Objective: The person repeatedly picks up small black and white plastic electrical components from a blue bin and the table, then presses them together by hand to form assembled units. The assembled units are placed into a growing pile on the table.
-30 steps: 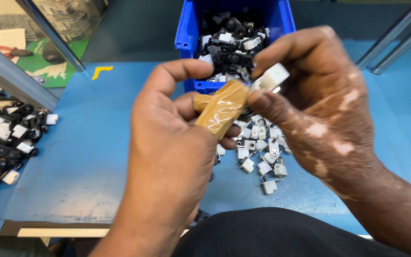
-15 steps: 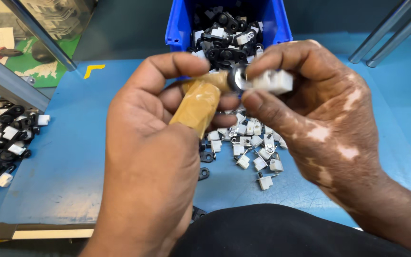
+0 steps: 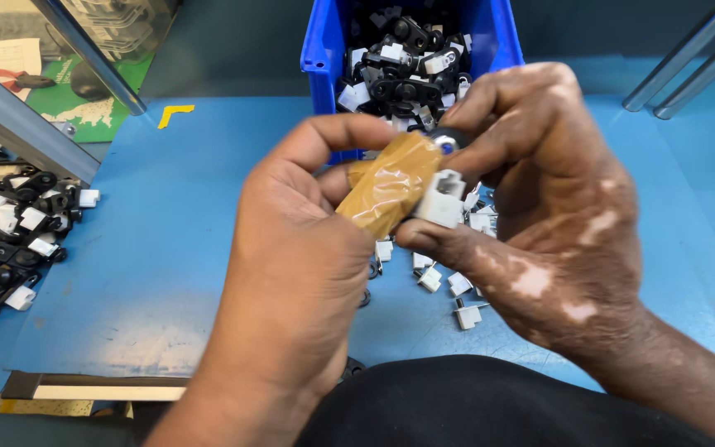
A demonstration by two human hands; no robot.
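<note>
White clip now against tape-wrapped tool

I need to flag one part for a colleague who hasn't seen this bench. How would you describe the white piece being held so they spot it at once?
Start at the blue plastic bin at the top of the blue table. Just below it, two hands meet; the right hand pinches a small white plastic block against a tape-wrapped brown tool in the left hand. Unlike the loose white pieces on the table, it is held up.
</note>
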